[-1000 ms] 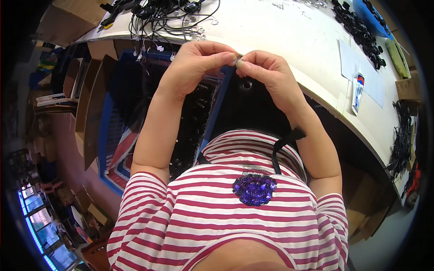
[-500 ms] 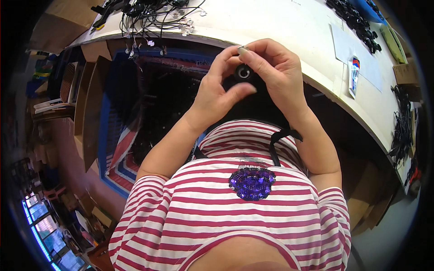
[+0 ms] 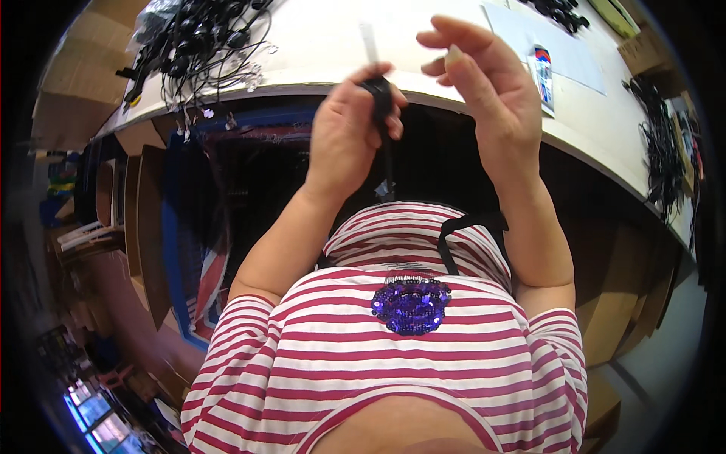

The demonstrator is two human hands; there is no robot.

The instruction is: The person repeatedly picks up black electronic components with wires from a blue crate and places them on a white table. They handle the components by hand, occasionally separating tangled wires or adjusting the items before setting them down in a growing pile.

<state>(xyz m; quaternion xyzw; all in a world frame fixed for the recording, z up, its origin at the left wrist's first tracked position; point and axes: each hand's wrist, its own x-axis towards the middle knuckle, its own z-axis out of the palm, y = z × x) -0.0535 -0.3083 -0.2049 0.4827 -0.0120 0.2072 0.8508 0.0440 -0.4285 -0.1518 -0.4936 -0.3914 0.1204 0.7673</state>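
Observation:
My left hand [image 3: 344,132] is closed around a small black round part [image 3: 380,97] in front of the table edge. From that part a dark cable [image 3: 389,155] hangs down, with a small shiny end near my shirt. Above the fingers a pale, thin streak [image 3: 369,44] is smeared by motion, so what it is cannot be told. My right hand [image 3: 495,94] is raised to the right, fingers apart, nothing visible in it. A gap separates it from the black part.
A white table [image 3: 310,57] runs across in front of me. On its left lies a tangle of black round parts with cables [image 3: 200,45]. A tube [image 3: 543,79] lies beside a pale sheet [image 3: 578,60]; black cables [image 3: 663,151] are bundled far right. Below left stands a blue-framed crate [image 3: 178,250].
My hands were together around the black round part; now they are apart. The left hand keeps it, and its cable shows. My right hand has lifted away and opened. The view has shifted.

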